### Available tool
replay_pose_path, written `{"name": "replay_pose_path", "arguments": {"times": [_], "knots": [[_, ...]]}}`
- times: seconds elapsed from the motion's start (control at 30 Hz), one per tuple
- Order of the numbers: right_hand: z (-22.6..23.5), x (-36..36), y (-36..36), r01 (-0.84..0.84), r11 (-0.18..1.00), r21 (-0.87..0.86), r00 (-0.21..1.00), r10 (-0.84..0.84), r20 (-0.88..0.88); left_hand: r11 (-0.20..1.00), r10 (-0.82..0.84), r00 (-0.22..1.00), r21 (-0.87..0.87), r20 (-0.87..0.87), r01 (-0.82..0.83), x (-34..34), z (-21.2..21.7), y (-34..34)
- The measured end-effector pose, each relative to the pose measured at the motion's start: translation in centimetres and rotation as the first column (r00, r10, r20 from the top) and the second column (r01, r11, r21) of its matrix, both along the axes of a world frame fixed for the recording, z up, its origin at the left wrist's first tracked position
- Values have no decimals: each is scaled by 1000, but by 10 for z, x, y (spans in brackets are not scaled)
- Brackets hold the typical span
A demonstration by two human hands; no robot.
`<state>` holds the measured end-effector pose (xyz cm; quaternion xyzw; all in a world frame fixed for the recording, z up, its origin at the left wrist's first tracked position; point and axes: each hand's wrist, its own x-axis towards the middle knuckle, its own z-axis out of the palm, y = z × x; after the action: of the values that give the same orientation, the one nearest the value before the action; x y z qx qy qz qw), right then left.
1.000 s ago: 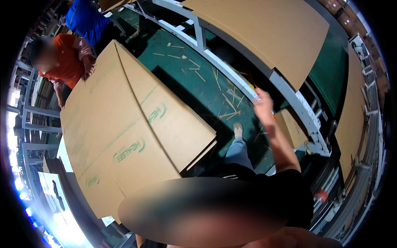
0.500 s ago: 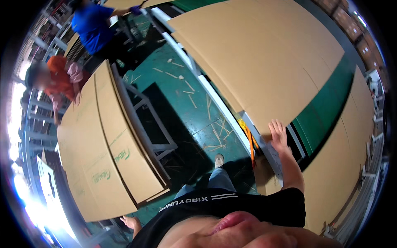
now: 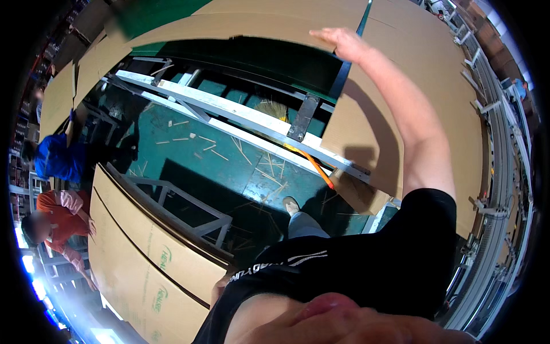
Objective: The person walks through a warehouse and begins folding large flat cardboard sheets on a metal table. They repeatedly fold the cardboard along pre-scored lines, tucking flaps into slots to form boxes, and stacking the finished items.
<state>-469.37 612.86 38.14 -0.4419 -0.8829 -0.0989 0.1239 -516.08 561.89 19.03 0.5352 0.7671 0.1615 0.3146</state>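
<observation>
My right arm reaches far forward over the work line. My right hand has its fingers stretched out, at the near edge of a large brown cardboard sheet; whether they press on it I cannot tell. Beneath that sheet runs a dark green belt. Another large cardboard sheet lies to the right, under my forearm. Only a sliver of my left hand shows beside my body, close to a stack of printed cardboard sheets; its fingers are hidden.
A white metal frame rail runs along the belt's near side, with an orange strap below. Cardboard strips lie on the green floor. Two people, in a blue shirt and an orange top, stand left. Metal rails line the right.
The view has turned. My right hand has moved from the near corner of the sheet to farther forward, and the sheet lies farther away with more belt and frame showing.
</observation>
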Motion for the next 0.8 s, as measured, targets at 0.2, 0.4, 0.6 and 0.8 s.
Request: {"name": "replay_pose_path", "arguments": {"times": [0.2,0.4,0.6,0.8], "knots": [[-4,-19,-16,-296,951,90,949,303,-85,987,-109,975,-96,195,129,55,-12,-9],[-45,-22,53,-110,993,-37,989,106,-107,953,-126,937,-223,326,206,86,-29,-23],[-78,-103,58,-142,983,-117,987,131,-98,895,-39,928,-399,369,197,99,-36,-45],[-10,-165,-12,-412,911,10,884,402,-237,884,-1,921,-431,389,183,75,-20,-51]]}}
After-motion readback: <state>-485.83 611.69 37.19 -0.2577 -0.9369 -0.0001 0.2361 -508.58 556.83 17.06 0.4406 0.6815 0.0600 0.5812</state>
